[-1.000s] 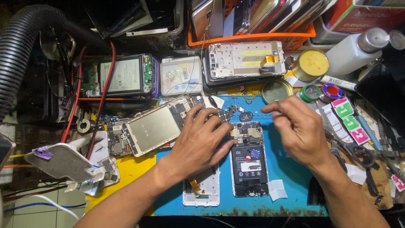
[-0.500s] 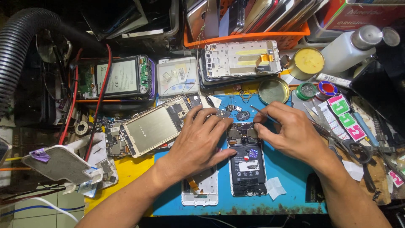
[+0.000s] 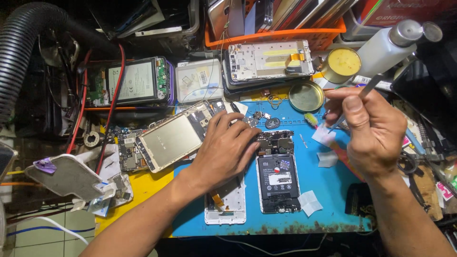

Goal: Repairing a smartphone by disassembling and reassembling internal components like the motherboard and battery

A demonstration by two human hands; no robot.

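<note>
An opened phone [image 3: 277, 172] with its dark battery and circuit board exposed lies on the blue work mat [image 3: 328, 200]. My left hand [image 3: 227, 147] rests flat beside it, fingertips on the phone's upper left edge, palm over a white phone frame [image 3: 225, 209]. My right hand [image 3: 373, 128] is raised to the right of the phone, pinching grey tweezers [image 3: 362, 95] whose tip points down toward a small white paper scrap [image 3: 323, 135].
A gold phone back [image 3: 173, 140] lies left of my left hand. Behind are a phone with a battery [image 3: 135, 81], a white frame with yellow strips [image 3: 269, 59], a round tin and its lid [image 3: 307, 96], a white bottle [image 3: 385, 47], an orange tray [image 3: 276, 34] and a black hose [image 3: 28, 43].
My right hand has lifted off the phone's top and moved right and up with the tweezers. My left hand stays pressed by the phone.
</note>
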